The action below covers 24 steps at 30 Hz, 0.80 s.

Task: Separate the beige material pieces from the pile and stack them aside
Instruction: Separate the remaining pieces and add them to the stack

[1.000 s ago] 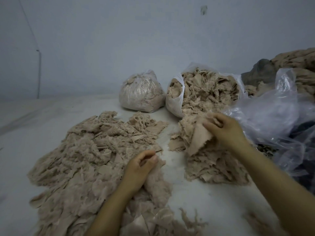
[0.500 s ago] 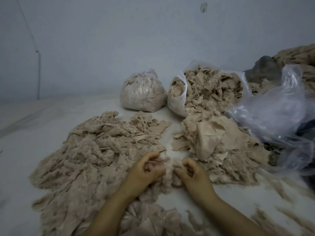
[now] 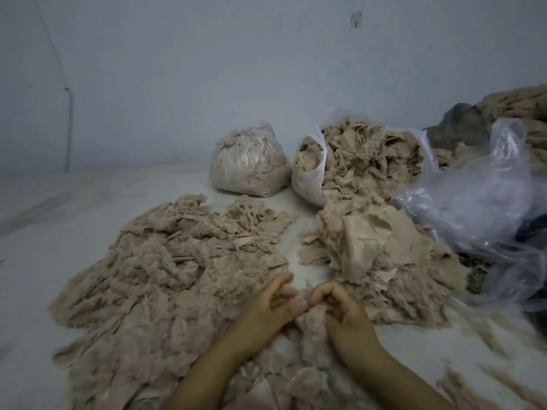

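Down near the bottom middle, both hands meet over a small clump of beige scraps (image 3: 309,324). The left hand (image 3: 270,306) comes in from the lower left with its fingers curled inward, and the right hand (image 3: 344,310) comes in from the lower right, also curled, the fingertips of the two nearly touching. They appear to pinch the clump between them, though the grip itself is partly hidden by the knuckles.

That clump sits at the near right edge of the big pile (image 3: 165,276), a wide, low spread of frayed beige pieces covering the left and middle of the pale floor (image 3: 74,208). The pile runs under the left forearm and on toward the bottom edge.

Just beyond the right hand, up and to the right, lies a smaller heap (image 3: 376,261) of the same material, with one larger flat piece of cloth (image 3: 362,247) draped on top. A narrow strip of bare floor separates this heap from the big pile.

Behind the heap an open white plastic bag (image 3: 307,184) stands stuffed with scraps that spill forward onto it. Left of that bag, just beside it, sits a closed clear bag (image 3: 248,164) packed with beige material. On the right a crumpled clear plastic sheet (image 3: 479,208) rests against the heap, and loose shreds (image 3: 488,344) trail across the floor below it.
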Each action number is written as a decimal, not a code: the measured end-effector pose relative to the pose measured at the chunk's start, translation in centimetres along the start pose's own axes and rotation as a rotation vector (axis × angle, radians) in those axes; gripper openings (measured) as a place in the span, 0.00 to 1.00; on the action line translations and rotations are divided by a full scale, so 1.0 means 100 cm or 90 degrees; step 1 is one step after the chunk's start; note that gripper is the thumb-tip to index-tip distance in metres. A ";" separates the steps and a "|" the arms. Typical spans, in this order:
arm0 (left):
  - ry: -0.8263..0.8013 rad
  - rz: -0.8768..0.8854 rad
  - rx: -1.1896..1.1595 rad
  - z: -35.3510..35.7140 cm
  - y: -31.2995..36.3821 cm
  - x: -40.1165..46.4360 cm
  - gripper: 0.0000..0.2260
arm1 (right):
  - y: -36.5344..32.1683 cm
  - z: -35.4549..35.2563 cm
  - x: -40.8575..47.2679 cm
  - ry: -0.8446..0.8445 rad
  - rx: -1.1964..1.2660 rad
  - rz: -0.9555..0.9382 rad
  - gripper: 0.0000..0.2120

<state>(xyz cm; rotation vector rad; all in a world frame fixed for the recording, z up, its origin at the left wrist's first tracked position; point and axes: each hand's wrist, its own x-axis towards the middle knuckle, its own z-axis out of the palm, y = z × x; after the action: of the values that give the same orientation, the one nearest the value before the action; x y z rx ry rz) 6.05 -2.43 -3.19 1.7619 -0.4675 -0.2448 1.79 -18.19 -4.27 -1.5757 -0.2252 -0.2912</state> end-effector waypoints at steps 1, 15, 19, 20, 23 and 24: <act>0.017 0.012 0.004 0.002 0.000 0.001 0.14 | -0.002 0.000 0.000 -0.001 0.020 0.015 0.17; 0.209 0.090 0.137 0.002 0.006 0.000 0.10 | 0.004 -0.002 0.000 0.012 0.056 0.204 0.22; 0.145 0.036 -0.014 0.011 0.011 -0.003 0.09 | 0.009 0.006 0.000 -0.013 -0.081 0.143 0.18; 0.162 0.003 -0.062 0.007 0.012 -0.003 0.10 | 0.007 0.005 0.003 0.041 -0.092 0.135 0.08; 0.196 -0.089 -0.220 -0.005 0.013 -0.006 0.11 | 0.007 -0.004 0.007 0.142 -0.030 0.166 0.10; 0.192 -0.107 -0.263 -0.008 0.014 -0.007 0.11 | 0.005 -0.006 0.007 0.155 0.005 0.177 0.12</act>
<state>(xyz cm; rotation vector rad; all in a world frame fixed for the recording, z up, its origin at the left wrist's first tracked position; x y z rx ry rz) 5.45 -1.70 -1.71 1.4000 -0.0432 -0.1741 2.62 -18.82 -4.51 -1.5261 0.1802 -0.2606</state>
